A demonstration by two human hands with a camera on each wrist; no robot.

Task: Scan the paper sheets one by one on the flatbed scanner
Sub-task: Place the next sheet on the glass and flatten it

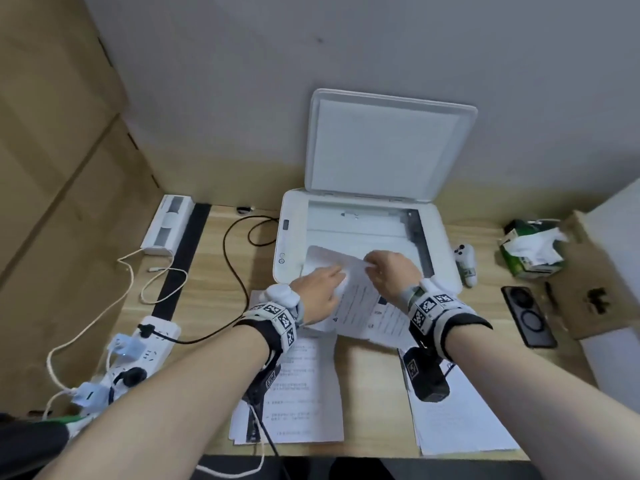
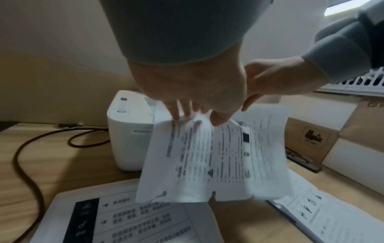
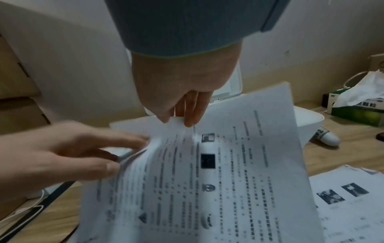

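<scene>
The white flatbed scanner (image 1: 294, 216) stands at the back of the desk with its lid (image 1: 388, 147) raised and the glass (image 1: 363, 230) bare at the rear. Both hands hold one printed sheet (image 1: 363, 306) over the scanner's front edge, text side towards me. My left hand (image 1: 332, 275) pinches its upper left edge. The right hand (image 1: 372, 261) pinches the top edge between thumb and fingers. The left wrist view shows the sheet (image 2: 207, 156) hanging below my left hand (image 2: 193, 118). In the right wrist view the right hand (image 3: 178, 121) nips that sheet (image 3: 207, 180).
Two stacks of printed paper lie on the desk, one at front left (image 1: 298, 393) and one at front right (image 1: 457, 420). A power strip (image 1: 138, 348) and a black cable (image 1: 235, 271) are at left. A phone (image 1: 528, 315), tissue box (image 1: 530, 251) and cardboard box (image 1: 595, 271) are at right.
</scene>
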